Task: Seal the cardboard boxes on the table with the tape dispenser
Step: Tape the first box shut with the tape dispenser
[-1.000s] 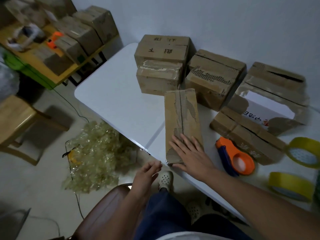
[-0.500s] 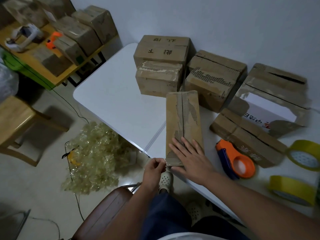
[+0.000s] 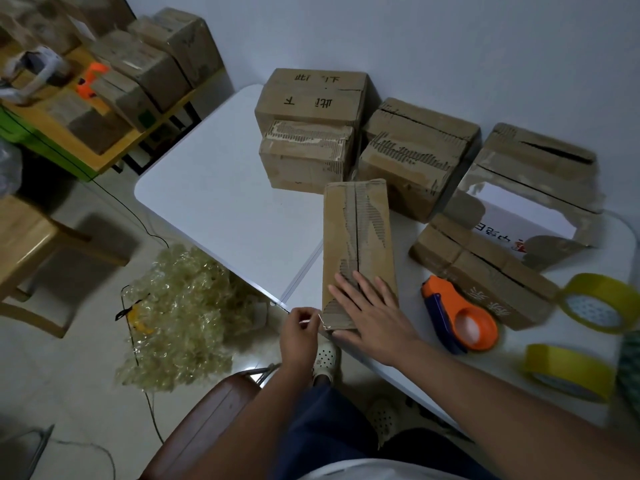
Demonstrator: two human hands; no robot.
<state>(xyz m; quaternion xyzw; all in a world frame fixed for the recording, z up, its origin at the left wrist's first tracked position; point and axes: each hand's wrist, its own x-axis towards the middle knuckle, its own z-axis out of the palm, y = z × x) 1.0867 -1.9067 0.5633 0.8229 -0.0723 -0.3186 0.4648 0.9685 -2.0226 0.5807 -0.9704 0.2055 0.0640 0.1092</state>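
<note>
Landmark: long box [image 3: 356,244], lying flat near the table's [image 3: 214,202] front edge.
Long axis: runs from the person's side away toward the stacked boxes [image 3: 311,133]; the centre seam follows the same line and looks unsealed.
Right hand [image 3: 374,313]: flat, fingers straight and spread, pressing the near end of the long box.
Left hand [image 3: 299,336]: at the box's near left corner, fingertips pinched on something thin and pale; whether it is a tape end cannot be told.
Tape dispenser [image 3: 460,318]: orange and blue, on the table just right of the box's near end, untouched.
Nearer hand: the right, by judgement; the dispenser lies just beside it, on the far side of the box from the left hand.
Tape rolls [image 3: 599,303]: two yellow, farther right of the dispenser.
Coming move, judged: right hand takes the dispenser, then draws tape along the seam.
</note>
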